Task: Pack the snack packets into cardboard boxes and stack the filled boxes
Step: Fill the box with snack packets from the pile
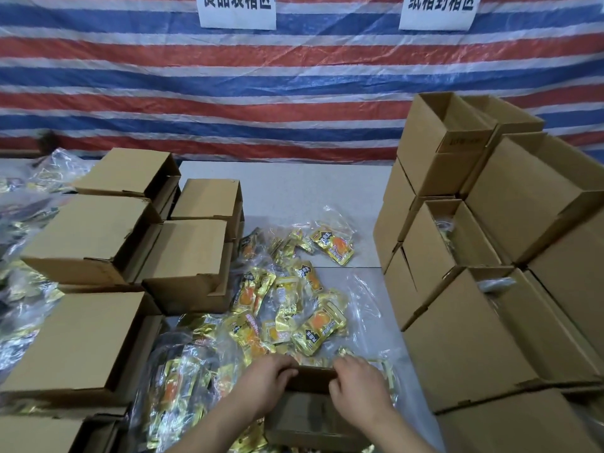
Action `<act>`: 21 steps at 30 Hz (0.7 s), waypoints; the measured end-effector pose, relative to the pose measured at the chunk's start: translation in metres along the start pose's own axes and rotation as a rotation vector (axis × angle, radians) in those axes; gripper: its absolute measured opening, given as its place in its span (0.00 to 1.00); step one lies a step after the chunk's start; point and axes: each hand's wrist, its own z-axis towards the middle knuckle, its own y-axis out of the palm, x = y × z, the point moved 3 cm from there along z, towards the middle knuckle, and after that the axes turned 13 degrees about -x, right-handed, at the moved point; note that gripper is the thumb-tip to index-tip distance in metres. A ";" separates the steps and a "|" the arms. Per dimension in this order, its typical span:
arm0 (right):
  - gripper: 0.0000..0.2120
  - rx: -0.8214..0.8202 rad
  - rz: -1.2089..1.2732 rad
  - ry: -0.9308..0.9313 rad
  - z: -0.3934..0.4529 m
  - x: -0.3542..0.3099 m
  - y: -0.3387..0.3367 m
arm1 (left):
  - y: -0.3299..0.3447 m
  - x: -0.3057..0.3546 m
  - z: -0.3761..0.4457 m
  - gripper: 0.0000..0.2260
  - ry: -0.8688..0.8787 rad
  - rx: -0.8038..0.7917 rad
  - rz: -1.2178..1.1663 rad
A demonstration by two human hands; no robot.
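Observation:
A small cardboard box [310, 416] sits at the near edge of the table, directly in front of me. My left hand [266, 379] grips its far flap from the left, fingers curled over the edge. My right hand [358, 380] grips the same flap from the right. Beyond the box lie several gold and orange snack packets [313, 328] in loose clear plastic, spread across the middle of the grey table [287, 188]. What the box holds is hidden by my hands and the flap.
Closed cardboard boxes [94, 237] are stacked at the left. Taller stacks of open-topped boxes [483, 279] stand at the right. More packets in clear bags [26, 308] lie at the far left. A striped tarpaulin [261, 93] hangs behind the table.

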 end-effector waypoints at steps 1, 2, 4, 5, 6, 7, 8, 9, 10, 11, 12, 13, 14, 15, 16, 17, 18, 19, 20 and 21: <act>0.14 -0.005 0.004 0.003 0.000 0.000 0.000 | 0.001 -0.001 0.001 0.09 0.001 -0.001 0.008; 0.14 -0.007 0.011 0.006 0.001 0.000 -0.001 | 0.001 -0.001 0.002 0.09 0.003 -0.006 0.017; 0.16 -0.010 0.042 0.017 -0.001 0.000 -0.001 | 0.000 -0.003 0.002 0.09 0.010 -0.031 0.018; 0.16 -0.005 0.060 0.022 -0.001 0.000 -0.003 | -0.001 -0.004 0.002 0.11 0.012 -0.049 0.009; 0.16 0.003 0.071 0.021 -0.002 0.000 -0.005 | -0.003 -0.004 0.003 0.14 0.012 -0.066 -0.001; 0.15 0.013 0.077 0.017 -0.002 0.000 -0.007 | -0.006 -0.004 0.003 0.18 0.011 -0.076 -0.016; 0.15 0.025 0.086 0.012 -0.001 0.001 -0.011 | -0.010 -0.002 0.004 0.20 0.011 -0.079 -0.041; 0.16 0.039 0.100 0.010 0.001 0.003 -0.016 | -0.015 0.001 0.006 0.21 0.013 -0.073 -0.075; 0.17 0.060 0.120 0.009 0.003 0.006 -0.021 | -0.021 0.005 0.011 0.21 0.017 -0.057 -0.110; 0.18 0.085 0.145 0.010 0.007 0.009 -0.027 | -0.028 0.010 0.018 0.20 0.020 -0.033 -0.136; 0.20 0.111 0.169 0.016 0.011 0.014 -0.035 | -0.036 0.016 0.028 0.19 0.020 -0.007 -0.143; 0.22 0.134 0.196 0.029 0.016 0.018 -0.043 | -0.045 0.022 0.038 0.18 0.017 0.017 -0.131; 0.24 0.151 0.224 0.044 0.023 0.025 -0.051 | -0.053 0.028 0.054 0.18 0.018 0.039 -0.100; 0.26 0.160 0.247 0.060 0.029 0.031 -0.059 | -0.061 0.033 0.069 0.19 0.021 0.063 -0.049; 0.27 0.161 0.264 0.080 0.035 0.038 -0.066 | -0.068 0.038 0.086 0.19 0.022 0.083 0.020; 0.26 0.157 0.282 0.102 0.042 0.046 -0.072 | -0.073 0.042 0.104 0.19 0.017 0.091 0.095; 0.23 0.153 0.307 0.125 0.049 0.054 -0.076 | -0.076 0.046 0.122 0.20 0.002 0.084 0.165; 0.19 0.144 0.342 0.150 0.055 0.061 -0.079 | -0.077 0.049 0.138 0.20 -0.020 0.062 0.221; 0.16 0.137 0.385 0.173 0.060 0.067 -0.080 | -0.073 0.050 0.154 0.21 -0.050 0.027 0.267; 0.14 0.129 0.426 0.192 0.063 0.072 -0.080 | -0.067 0.050 0.167 0.22 -0.084 -0.016 0.304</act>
